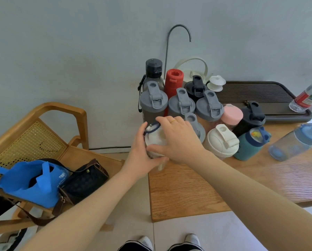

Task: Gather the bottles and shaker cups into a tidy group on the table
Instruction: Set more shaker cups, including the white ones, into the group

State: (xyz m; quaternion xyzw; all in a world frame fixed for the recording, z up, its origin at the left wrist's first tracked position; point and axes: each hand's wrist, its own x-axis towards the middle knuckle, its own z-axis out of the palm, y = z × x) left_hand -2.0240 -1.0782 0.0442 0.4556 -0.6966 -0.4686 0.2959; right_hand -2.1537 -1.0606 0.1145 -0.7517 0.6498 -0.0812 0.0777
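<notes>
Both my hands grip a clear bottle with a white lid and dark blue loop (154,139) at the table's left front corner. My left hand (140,153) wraps its side; my right hand (178,138) covers its top. Behind stand several grey-lidded shaker cups (152,104), a red bottle (173,82), a dark grey bottle (153,71) and a black-lidded shaker (196,87). To the right are a cream shaker (221,142), a pink-lidded cup (231,115), a black shaker (249,120) and a teal bottle (249,145). A clear blue-lidded bottle (296,142) stands apart at the right.
A dark slatted tea tray (260,95) lies at the back right with a clear plastic water bottle (307,96) on its corner. A white kettle (191,69) and curved tap (178,33) stand behind. A wooden chair (42,127) with bags (33,180) sits left of the wooden table (196,187).
</notes>
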